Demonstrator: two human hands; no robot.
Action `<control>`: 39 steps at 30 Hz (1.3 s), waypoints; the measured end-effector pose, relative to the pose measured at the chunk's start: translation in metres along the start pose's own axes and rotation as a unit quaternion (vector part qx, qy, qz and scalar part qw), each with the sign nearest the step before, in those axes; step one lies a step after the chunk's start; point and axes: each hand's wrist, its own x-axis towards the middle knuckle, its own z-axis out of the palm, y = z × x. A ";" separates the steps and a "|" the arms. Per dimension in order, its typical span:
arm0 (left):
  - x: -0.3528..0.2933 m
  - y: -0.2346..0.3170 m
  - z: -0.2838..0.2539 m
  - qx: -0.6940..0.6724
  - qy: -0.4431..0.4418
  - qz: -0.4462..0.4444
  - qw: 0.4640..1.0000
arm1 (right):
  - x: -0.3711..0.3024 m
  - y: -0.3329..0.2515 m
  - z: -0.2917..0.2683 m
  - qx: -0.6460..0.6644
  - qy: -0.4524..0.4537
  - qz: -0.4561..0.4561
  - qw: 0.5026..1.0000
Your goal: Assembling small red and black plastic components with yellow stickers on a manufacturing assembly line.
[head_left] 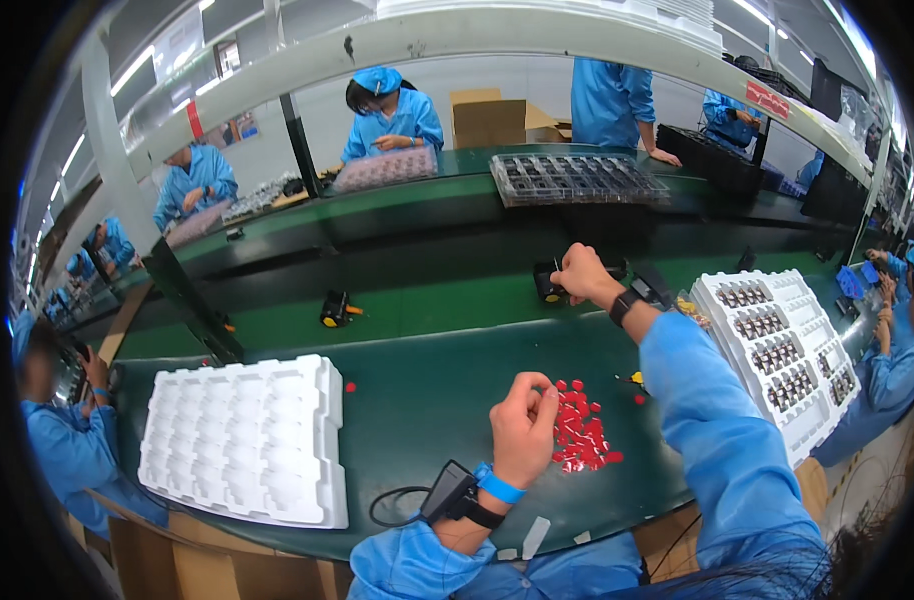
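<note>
My right hand (584,275) is stretched out over the green conveyor belt, its fingers pinched on a small black part (548,284). Closer to me, my left hand (525,425) is closed, thumb and fingertips together, at the left edge of a pile of small red caps or pads (583,435). Whatever it may hold is hidden. A small yellow and black piece (633,379) lies on the green table (427,400), partly beside my right sleeve. Another black part with a yellow end (335,309) rests on the belt further left.
A white foam tray (242,440) with moulded pockets stands at left. At right, another white foam tray (777,350) carries rows of small metal parts. Beyond the belt lies a clear tray of black parts (577,178). A metal frame (377,40) spans overhead; co-workers sit around.
</note>
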 end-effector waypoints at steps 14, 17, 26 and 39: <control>-0.003 0.005 -0.002 0.107 -0.050 0.041 0.992 | -0.048 0.016 -0.030 -0.210 0.017 -0.149 0.966; -0.003 0.005 0.003 0.083 -0.069 0.052 0.993 | -0.110 0.031 -0.060 -0.272 -0.118 -0.168 0.940; -0.014 0.007 0.012 0.126 -0.124 0.071 0.982 | -0.161 0.049 -0.030 -0.338 -0.161 -0.350 0.859; -0.020 0.015 0.002 0.119 -0.113 0.004 0.986 | -0.179 0.040 0.000 -0.351 -0.082 -0.395 0.845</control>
